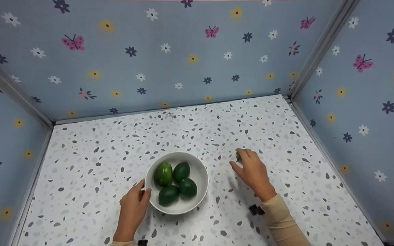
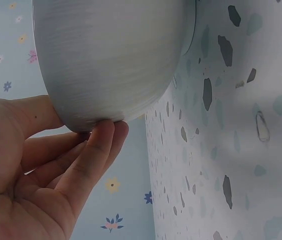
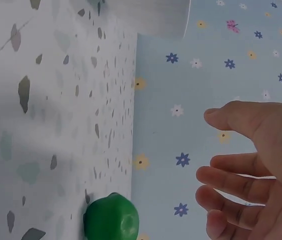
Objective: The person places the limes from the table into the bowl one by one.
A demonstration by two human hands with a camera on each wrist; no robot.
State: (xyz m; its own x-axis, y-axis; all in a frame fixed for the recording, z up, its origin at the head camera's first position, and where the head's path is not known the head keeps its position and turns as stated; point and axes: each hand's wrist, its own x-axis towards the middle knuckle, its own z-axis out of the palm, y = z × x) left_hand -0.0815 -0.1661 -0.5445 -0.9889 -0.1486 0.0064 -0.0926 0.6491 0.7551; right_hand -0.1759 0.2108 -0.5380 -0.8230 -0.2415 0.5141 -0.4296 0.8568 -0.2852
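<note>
A round white bowl [image 1: 202,191] stands on the table with several smooth, egg-shaped green fruits [image 1: 169,195] in it. One of them, a glossy fruit [image 1: 163,174], is a lighter green than the rest. At the bowl's left side, my left hand [image 1: 133,205] holds the rim between thumb and fingers; the left wrist view shows the fingertips [image 2: 103,127] against the wall. To the right of the bowl, my right hand [image 1: 253,171] hovers with its fingers loosely bent and nothing in them. Another green fruit [image 3: 112,219] lies on the table near it, mostly hidden behind the hand in the head view.
The speckled white table [image 1: 115,150] is bounded by blue panels [image 1: 169,65] printed with flowers and butterflies at the back and both sides. Grey metal strips [image 1: 320,51] run along the panel corners. Each wrist carries a small black mount [image 1: 257,209].
</note>
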